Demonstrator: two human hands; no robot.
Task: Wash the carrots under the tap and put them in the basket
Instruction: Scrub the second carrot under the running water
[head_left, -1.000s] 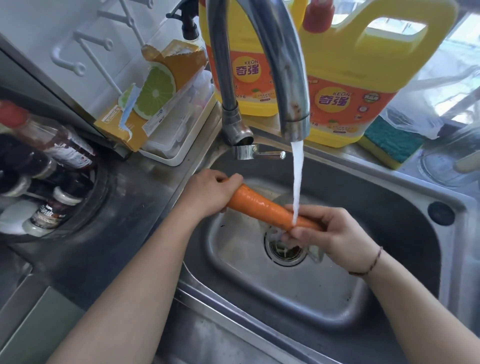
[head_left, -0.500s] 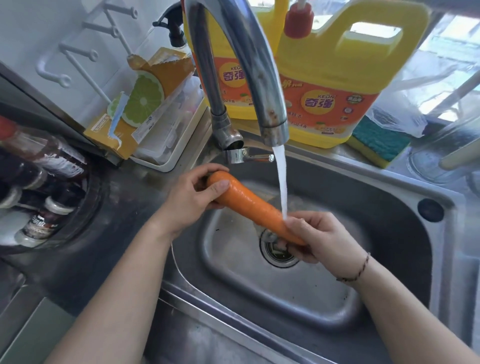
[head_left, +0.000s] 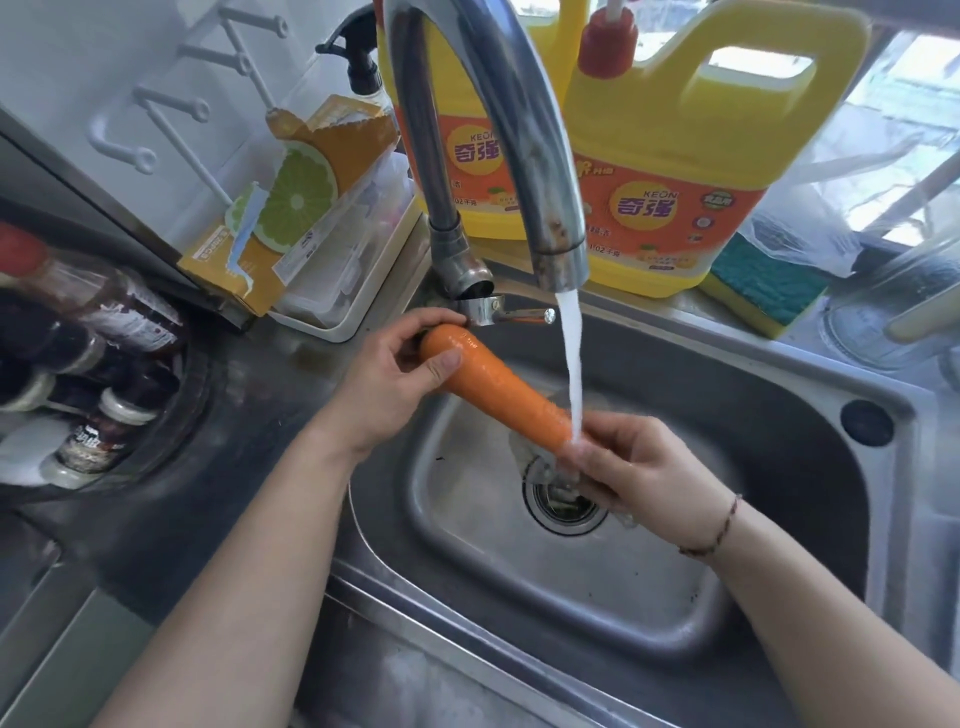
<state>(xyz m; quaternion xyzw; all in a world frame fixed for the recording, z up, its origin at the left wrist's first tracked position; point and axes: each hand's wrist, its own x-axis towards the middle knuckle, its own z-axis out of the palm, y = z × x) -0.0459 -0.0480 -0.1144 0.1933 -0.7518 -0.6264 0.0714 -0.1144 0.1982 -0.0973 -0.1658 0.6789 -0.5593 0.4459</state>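
Observation:
An orange carrot (head_left: 501, 391) lies slanted over the steel sink (head_left: 753, 395), thick end up left, thin end down right. My left hand (head_left: 395, 384) grips the thick end with thumb and fingers curled round it. My right hand (head_left: 641, 470) holds the thin end, which its fingers hide. Water (head_left: 571, 364) runs from the chrome tap (head_left: 514, 135) onto the carrot just beside my right fingers. No basket is in view.
Two yellow detergent jugs (head_left: 691, 171) stand behind the tap, a green-yellow sponge (head_left: 761, 288) to their right. A white tray with an orange box (head_left: 291, 213) sits left of the tap. Sauce bottles (head_left: 93, 353) crowd the far left. The drain (head_left: 566, 506) lies below the carrot.
The carrot's thick end has risen up and to the left toward the tap handle, tilting it more steeply. My left grip has shifted to the carrot's very top. Water still runs.

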